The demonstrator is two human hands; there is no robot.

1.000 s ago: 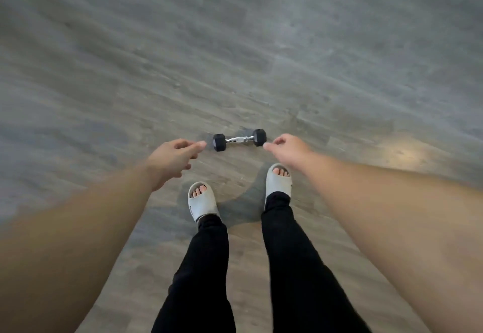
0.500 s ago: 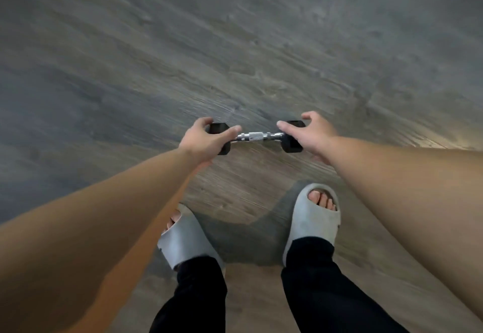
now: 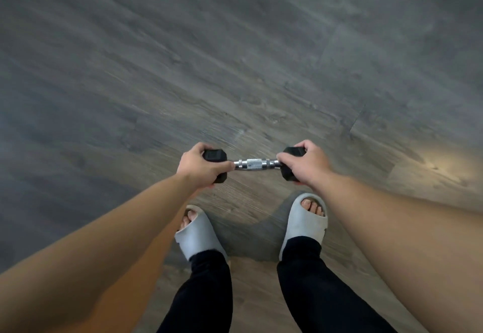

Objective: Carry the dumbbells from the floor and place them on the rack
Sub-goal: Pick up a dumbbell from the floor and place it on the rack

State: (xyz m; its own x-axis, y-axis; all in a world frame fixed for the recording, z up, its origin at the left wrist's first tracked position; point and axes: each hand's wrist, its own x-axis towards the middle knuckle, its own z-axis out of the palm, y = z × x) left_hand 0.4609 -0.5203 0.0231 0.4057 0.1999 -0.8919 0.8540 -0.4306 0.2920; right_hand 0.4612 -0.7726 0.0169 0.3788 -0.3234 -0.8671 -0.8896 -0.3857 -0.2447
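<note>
A small dumbbell (image 3: 252,164) with black, six-sided rubber heads and a short chrome handle, knurled at its middle, was held level across the view, just ahead of the feet. Its left head was wrapped by the left hand (image 3: 200,166) and its right head was gripped by the right hand (image 3: 307,166), the fingers of each curled round the rubber (the bare metal handle was left showing between them). Whether it was touching the grey, wood-grained plank floor (image 3: 235,58) could not be told. Pale grey, moulded open-toed slides (image 3: 305,224) and black trousers (image 3: 206,293) were seen below the arms.
</note>
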